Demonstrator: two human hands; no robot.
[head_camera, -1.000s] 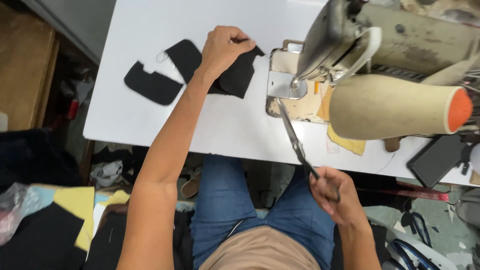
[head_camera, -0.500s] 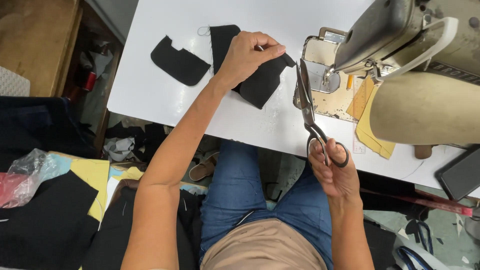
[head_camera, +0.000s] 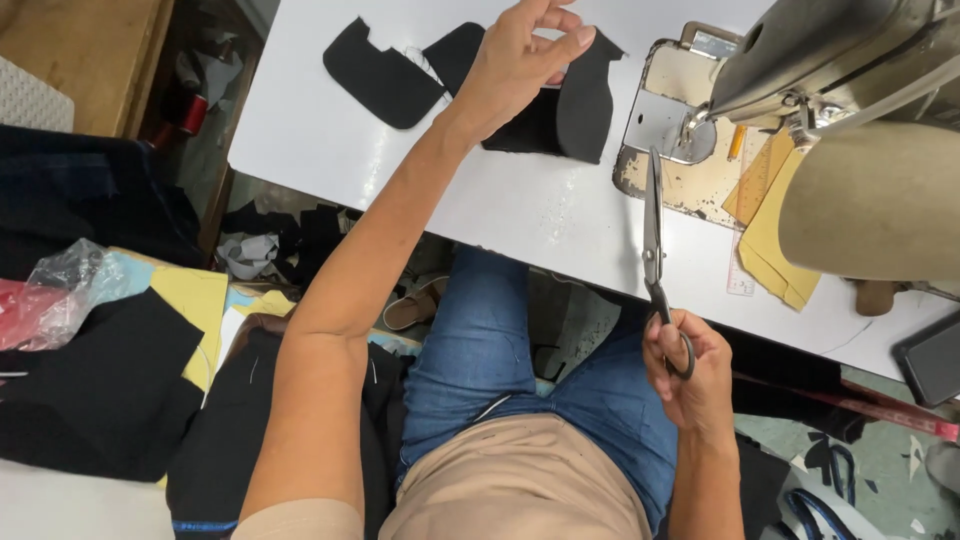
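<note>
Top centre of the frame, the left hand (head_camera: 520, 62) pinches a black fabric piece (head_camera: 570, 105) on the white table (head_camera: 520, 215); lower right, the right hand (head_camera: 690, 375) grips closed scissors (head_camera: 655, 250), blades pointing up at the sewing machine (head_camera: 800, 70)

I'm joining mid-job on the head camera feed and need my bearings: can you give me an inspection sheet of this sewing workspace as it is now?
Surface: white table, mostly bare at its front edge.
Job's things: black fabric piece under the left hand; scissors in the right hand, blades closed, tips toward the sewing machine.
Clutter: second black fabric piece to the left; yellow paper patterns and a ruler by the machine.
Grippers: left hand fingers pinch the fabric edge; right hand grips the scissor handles.
Cables: nothing seen.
Surroundings: fabric scraps and a plastic bag on the floor, sandals under the table.
</note>
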